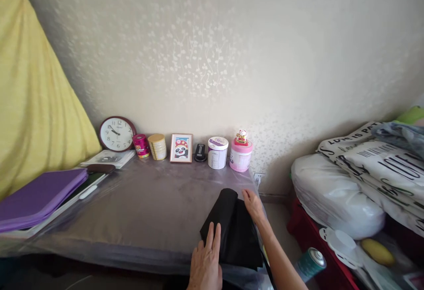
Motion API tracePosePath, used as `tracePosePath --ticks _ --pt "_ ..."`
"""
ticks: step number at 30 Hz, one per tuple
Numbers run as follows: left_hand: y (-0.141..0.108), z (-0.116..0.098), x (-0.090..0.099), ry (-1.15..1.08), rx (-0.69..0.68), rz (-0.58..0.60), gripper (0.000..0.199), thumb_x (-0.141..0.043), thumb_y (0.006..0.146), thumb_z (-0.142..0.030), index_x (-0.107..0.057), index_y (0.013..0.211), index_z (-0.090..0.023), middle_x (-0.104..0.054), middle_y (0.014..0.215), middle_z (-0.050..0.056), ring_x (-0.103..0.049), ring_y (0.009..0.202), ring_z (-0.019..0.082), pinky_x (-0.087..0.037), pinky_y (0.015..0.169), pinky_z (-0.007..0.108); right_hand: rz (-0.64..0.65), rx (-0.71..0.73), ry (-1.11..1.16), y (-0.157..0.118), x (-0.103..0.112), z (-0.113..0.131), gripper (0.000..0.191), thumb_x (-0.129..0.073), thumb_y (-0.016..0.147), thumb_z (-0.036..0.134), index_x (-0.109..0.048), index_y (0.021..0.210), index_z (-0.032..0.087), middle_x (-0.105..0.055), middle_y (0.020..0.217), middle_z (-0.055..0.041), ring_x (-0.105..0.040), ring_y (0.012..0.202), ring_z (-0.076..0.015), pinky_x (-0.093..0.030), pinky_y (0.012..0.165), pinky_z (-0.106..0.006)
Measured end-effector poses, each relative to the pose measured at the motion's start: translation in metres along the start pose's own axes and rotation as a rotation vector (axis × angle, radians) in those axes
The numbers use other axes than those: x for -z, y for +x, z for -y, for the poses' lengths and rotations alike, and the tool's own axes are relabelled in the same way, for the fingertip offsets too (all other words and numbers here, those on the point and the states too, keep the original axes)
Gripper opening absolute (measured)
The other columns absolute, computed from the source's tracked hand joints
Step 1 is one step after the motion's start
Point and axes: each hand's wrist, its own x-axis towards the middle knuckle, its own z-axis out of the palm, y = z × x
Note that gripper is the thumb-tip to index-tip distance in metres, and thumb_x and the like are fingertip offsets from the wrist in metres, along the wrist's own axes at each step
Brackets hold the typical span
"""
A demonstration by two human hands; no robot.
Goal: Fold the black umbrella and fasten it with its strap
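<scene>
A folded black cloth [240,237] lies at the front right corner of the covered table; its left part is folded over into a loose roll. A thin dark strap or strip hangs near its lower right corner, and I cannot make out whether it belongs to the cloth. My left hand [207,259] rests on the cloth's lower left edge, two fingers stretched forward over it. At the cloth's upper right edge, my right hand [253,204] has its fingers curled and pinched on the material.
Along the wall stand a clock [117,134], a pink can [141,146], a yellow-lidded tub [157,147], a framed panda picture [181,148], a white tub [217,153] and a pink tub [241,155]. Purple folders [43,197] lie left. A spray can [311,263] and red bin [300,224] stand right.
</scene>
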Motion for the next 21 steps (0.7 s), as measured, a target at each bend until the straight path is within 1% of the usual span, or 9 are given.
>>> tracePosePath --ticks 3,5,7,10,12,14,16,18,21 --pt "-0.003 0.002 0.000 -0.042 -0.011 0.005 0.089 -0.036 0.066 0.001 0.008 0.139 -0.025 -0.001 0.150 0.004 -0.052 0.106 0.022 -0.041 0.085 0.032 -0.043 -0.112 0.046 -0.024 0.015 -0.023 0.035 -0.031 0.086 0.035 -0.061 0.093 0.018 -0.068 0.093 -0.0084 -0.063 0.086 -0.0195 -0.044 0.077 -0.028" --pt "-0.003 0.005 -0.001 -0.102 -0.037 0.003 0.088 -0.035 0.068 0.000 0.011 0.139 -0.024 0.001 0.150 0.006 -0.057 0.099 0.017 -0.043 0.079 0.025 -0.025 -0.179 0.118 -0.039 0.020 -0.032 0.032 -0.034 0.084 0.036 -0.061 0.086 0.019 -0.068 0.086 -0.0069 -0.064 0.078 -0.0180 -0.046 0.071 -0.026" --pt "-0.003 0.006 -0.002 -0.146 -0.053 -0.002 0.088 -0.034 0.068 0.000 0.014 0.138 -0.025 0.003 0.150 0.007 -0.059 0.094 0.014 -0.044 0.073 0.022 0.035 -0.245 0.222 -0.053 0.020 -0.034 0.031 -0.035 0.082 0.038 -0.060 0.084 0.020 -0.067 0.081 -0.0059 -0.064 0.071 -0.0166 -0.047 0.061 -0.025" --pt "-0.002 0.007 -0.003 -0.168 -0.051 -0.004 0.090 -0.035 0.067 0.001 0.015 0.138 -0.026 0.001 0.150 0.008 -0.060 0.095 0.014 -0.044 0.071 0.020 0.111 -0.327 0.337 -0.066 0.016 -0.031 0.035 -0.036 0.082 0.044 -0.059 0.092 0.019 -0.066 0.078 -0.0054 -0.063 0.060 -0.0155 -0.047 0.050 -0.024" --pt "-0.002 0.007 -0.003 -0.169 -0.044 -0.003 0.091 -0.036 0.067 0.002 0.014 0.138 -0.026 -0.002 0.150 0.009 -0.059 0.097 0.015 -0.043 0.072 0.020 0.075 -0.309 0.266 -0.070 0.013 -0.029 0.038 -0.038 0.081 0.046 -0.058 0.097 0.018 -0.066 0.083 -0.0069 -0.064 0.063 -0.0167 -0.048 0.054 -0.026" --pt "-0.002 0.007 -0.004 -0.157 -0.043 -0.007 0.090 -0.036 0.068 0.002 0.013 0.138 -0.026 -0.003 0.150 0.010 -0.059 0.097 0.015 -0.043 0.073 0.021 -0.016 -0.245 0.102 -0.072 0.012 -0.030 0.037 -0.041 0.080 0.044 -0.059 0.097 0.017 -0.066 0.090 -0.0099 -0.064 0.077 -0.0200 -0.049 0.068 -0.030" --pt "-0.002 0.007 -0.005 -0.143 -0.043 -0.017 0.090 -0.036 0.068 0.002 0.013 0.138 -0.026 -0.004 0.149 0.011 -0.059 0.097 0.015 -0.044 0.073 0.021 -0.052 -0.193 -0.018 -0.072 0.012 -0.032 0.035 -0.041 0.080 0.043 -0.061 0.093 0.017 -0.066 0.094 -0.0114 -0.063 0.088 -0.0228 -0.046 0.078 -0.032" --pt "-0.002 0.007 -0.005 -0.139 -0.042 -0.022 0.090 -0.036 0.069 0.001 0.014 0.138 -0.026 -0.005 0.149 0.011 -0.060 0.095 0.015 -0.044 0.072 0.021 -0.013 -0.198 -0.010 -0.072 0.012 -0.033 0.037 -0.038 0.082 0.044 -0.062 0.090 0.018 -0.068 0.090 -0.0099 -0.063 0.088 -0.0234 -0.045 0.077 -0.031" --pt "-0.002 0.007 -0.005 -0.143 -0.033 -0.016 0.089 -0.035 0.070 0.000 0.015 0.138 -0.028 -0.006 0.149 0.010 -0.062 0.089 0.013 -0.044 0.070 0.021 0.008 -0.239 0.107 -0.072 0.015 -0.031 0.040 -0.036 0.082 0.046 -0.064 0.090 0.019 -0.068 0.085 -0.0068 -0.064 0.082 -0.0221 -0.047 0.067 -0.028"
